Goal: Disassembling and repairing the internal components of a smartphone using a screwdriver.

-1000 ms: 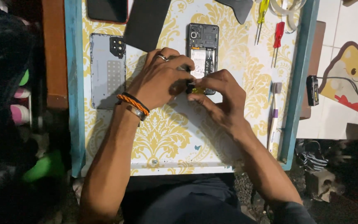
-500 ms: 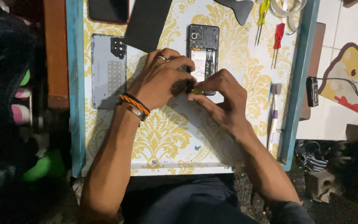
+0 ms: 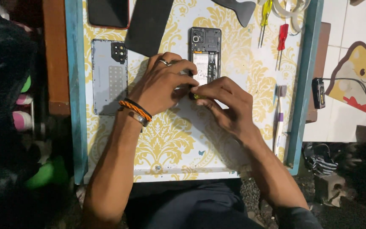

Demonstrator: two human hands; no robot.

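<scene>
Opened phone (image 3: 206, 55) lying flat on desk (image 3: 166, 140), back removed; left hand (image 3: 159, 87) pinning its lower edge, right hand (image 3: 225, 104) fingers pinching small yellow-handled screwdriver (image 3: 197, 96) at its base; phone looking light, stiff, fragile inside — gripping by side edges seeming safest

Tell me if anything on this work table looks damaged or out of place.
Nothing looks broken or spilled. The phone lies open with its insides showing, and its grey back cover lies apart to the left. Both the left hand and the right hand work at its lower end.
</scene>
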